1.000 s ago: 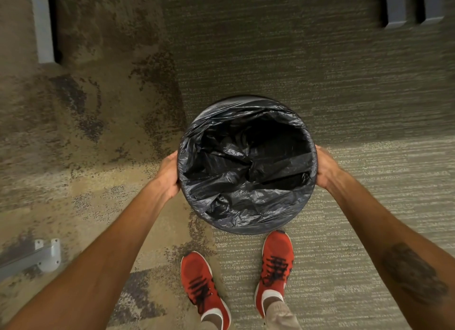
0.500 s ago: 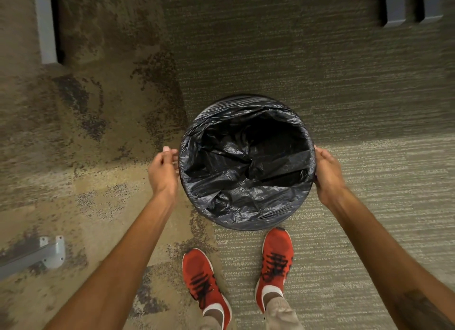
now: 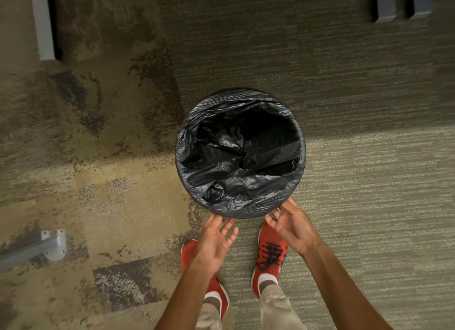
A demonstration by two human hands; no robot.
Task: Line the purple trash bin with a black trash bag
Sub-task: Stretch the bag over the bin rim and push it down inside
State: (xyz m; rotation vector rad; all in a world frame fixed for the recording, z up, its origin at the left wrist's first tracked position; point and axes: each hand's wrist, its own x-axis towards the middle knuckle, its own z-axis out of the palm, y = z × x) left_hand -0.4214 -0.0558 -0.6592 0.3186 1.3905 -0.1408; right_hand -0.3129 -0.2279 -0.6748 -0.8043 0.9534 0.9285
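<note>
Patterned carpet (image 3: 344, 182) covers the floor, tan and mottled on one side, grey and striped on the other. On it stands the bin, its purple hidden under the black bag (image 3: 240, 157) folded over the rim and crumpled inside. Below the near edge, the left hand (image 3: 216, 243) and right hand (image 3: 291, 227) hover with fingers spread, holding nothing, fingertips just reaching the bag. Red shoes (image 3: 269, 252) stand beneath.
</note>
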